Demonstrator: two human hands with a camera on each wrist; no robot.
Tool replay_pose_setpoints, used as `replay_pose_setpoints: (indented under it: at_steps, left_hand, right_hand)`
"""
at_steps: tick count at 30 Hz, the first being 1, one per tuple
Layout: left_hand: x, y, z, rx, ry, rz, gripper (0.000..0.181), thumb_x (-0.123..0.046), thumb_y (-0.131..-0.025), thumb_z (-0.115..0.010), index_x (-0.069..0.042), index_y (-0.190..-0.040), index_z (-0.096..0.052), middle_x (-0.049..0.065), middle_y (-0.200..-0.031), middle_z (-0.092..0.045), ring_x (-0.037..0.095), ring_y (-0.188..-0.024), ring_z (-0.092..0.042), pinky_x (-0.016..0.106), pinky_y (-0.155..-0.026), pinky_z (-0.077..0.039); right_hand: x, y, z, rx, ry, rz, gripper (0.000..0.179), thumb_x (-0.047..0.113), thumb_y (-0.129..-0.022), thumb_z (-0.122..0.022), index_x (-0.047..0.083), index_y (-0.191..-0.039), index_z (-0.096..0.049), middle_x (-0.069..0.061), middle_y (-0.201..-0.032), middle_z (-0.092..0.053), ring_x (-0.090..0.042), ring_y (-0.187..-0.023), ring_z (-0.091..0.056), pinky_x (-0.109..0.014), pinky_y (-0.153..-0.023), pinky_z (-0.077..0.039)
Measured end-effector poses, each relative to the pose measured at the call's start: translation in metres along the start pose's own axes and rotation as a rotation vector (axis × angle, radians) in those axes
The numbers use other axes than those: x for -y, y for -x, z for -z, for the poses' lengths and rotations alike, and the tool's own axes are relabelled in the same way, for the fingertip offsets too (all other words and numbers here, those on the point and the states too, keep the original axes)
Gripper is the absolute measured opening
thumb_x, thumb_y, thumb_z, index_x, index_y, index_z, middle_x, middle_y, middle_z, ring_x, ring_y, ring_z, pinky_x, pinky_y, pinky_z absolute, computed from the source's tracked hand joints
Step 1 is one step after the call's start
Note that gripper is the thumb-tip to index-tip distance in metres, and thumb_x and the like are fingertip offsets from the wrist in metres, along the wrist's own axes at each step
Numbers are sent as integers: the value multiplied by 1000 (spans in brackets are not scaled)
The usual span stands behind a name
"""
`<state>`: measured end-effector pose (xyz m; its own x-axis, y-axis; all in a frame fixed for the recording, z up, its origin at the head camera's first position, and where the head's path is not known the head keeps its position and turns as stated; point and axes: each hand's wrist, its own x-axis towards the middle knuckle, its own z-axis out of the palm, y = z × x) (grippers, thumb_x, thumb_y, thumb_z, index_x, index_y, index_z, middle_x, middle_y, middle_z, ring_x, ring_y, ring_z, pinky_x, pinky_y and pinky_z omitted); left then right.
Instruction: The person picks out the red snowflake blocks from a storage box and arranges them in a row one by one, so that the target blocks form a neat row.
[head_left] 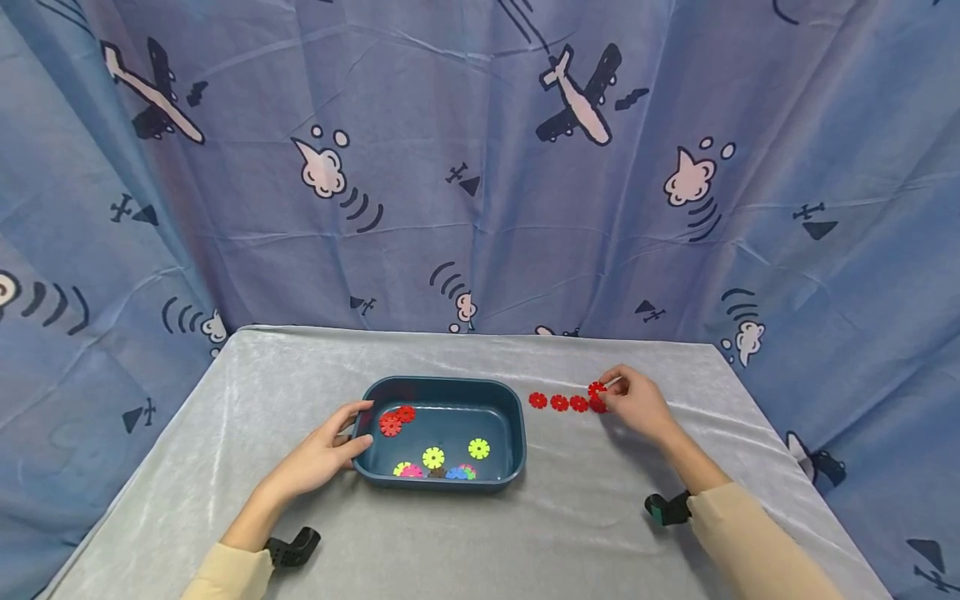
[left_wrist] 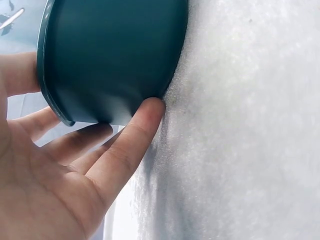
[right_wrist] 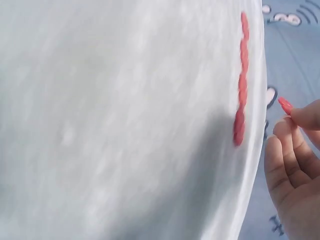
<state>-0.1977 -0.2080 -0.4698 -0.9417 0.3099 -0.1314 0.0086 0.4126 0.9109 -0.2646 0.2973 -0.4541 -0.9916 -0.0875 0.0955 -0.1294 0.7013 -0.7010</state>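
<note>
A dark teal plastic basin (head_left: 442,484) stands left of the table's middle. My left hand (head_left: 322,454) holds its left end; in the left wrist view, fingers (left_wrist: 135,135) lie against the outer wall and reach over the rim. Inside the basin lie red notched discs (head_left: 390,424), yellow-green discs (head_left: 433,457) and a few pink, blue and dark ones at its near side. To the right, my right hand (head_left: 637,406) pinches a red notched disc (head_left: 596,389) between thumb and fingertip, raised above the right end of a row of red discs (head_left: 558,402) on the cloth.
A pale grey velvety cloth (head_left: 570,533) covers the table. Behind and at both sides hangs a blue curtain (head_left: 480,167) printed with planes and clouds. Each wrist wears a black camera mount (head_left: 294,547).
</note>
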Motion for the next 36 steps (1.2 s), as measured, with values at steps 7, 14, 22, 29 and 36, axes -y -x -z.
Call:
replay_pose_setpoints:
  at_steps: [7,14,22,29,36]
  left_hand:
    - [-1,1,0,-2,-15,1,58,-22,-104,-60,-14,-156,-35,29,-162,-25,47,-137,-45,36,-84,-58]
    - [-2,1,0,-2,-21,1,58,-23,-104,-60,-14,-156,-36,28,-161,-26,46,-136,-46,36,-84,-58]
    - [-2,1,-1,-2,-27,1,58,-24,-104,-61,-16,-156,-36,26,-162,-27,45,-136,-47,36,-85,-58]
    - [-2,0,0,-1,-19,-1,58,-23,-104,-61,-15,-156,-36,27,-161,-27,46,-136,-46,35,-84,-58]
    - [-1,0,1,-1,-17,-4,58,-24,-104,-60,-15,-156,-36,28,-161,-26,46,-137,-45,34,-83,-57]
  right_hand:
    - [-23,6,11,-10,28,-60,22,4,-91,-66,-3,-111,-63,-9,-83,-66,-16,-67,-56,-30,-60,-47]
    - [-38,10,11,10,49,-120,22,3,-90,-66,-6,-110,-62,-8,-80,-65,-15,-64,-56,-29,-54,-46]
    - [-43,10,9,8,118,-110,20,5,-92,-67,-4,-109,-64,-8,-81,-63,-18,-68,-55,-33,-59,-43]
    - [-32,8,10,-2,113,-106,23,8,-95,-66,-5,-114,-64,-9,-83,-59,-19,-68,-54,-32,-59,-44]
    - [-4,-1,6,-34,93,-35,22,11,-95,-68,-3,-113,-68,-8,-85,-61,-22,-76,-58,-32,-60,-45]
